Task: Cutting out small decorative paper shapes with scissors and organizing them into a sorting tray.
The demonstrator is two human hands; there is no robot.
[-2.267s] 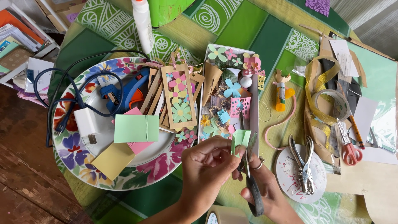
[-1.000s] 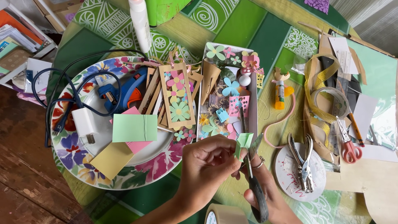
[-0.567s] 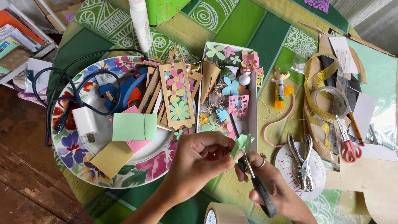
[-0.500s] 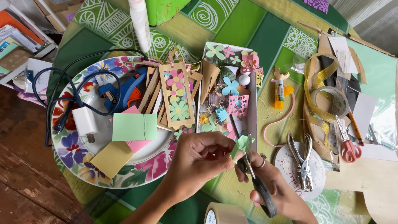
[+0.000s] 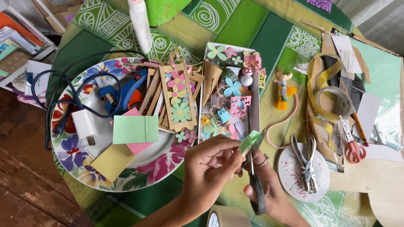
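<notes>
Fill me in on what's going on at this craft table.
A person is snipping a small folded piece of light green paper. The left hand pinches the paper while the right hand works black-handled scissors, blades at the paper. Around them lie a floral plate holding a blue glue gun and coloured paper squares, a tray of paper flowers and a hole punch.

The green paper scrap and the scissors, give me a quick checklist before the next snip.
1. Left hand pinches the green paper scrap firmly: ok.
2. Right hand holds the black-handled scissors: ok.
3. Blades meet the scrap: ok, they stand right at it.
4. Left fingertips clear of the blades: cannot tell, they look very close.
5. Shape of the cut so far: cannot tell, scrap too small.
6. Paper-flower tray clear of the scissor tips: not ok, the tips reach over its edge.
</notes>
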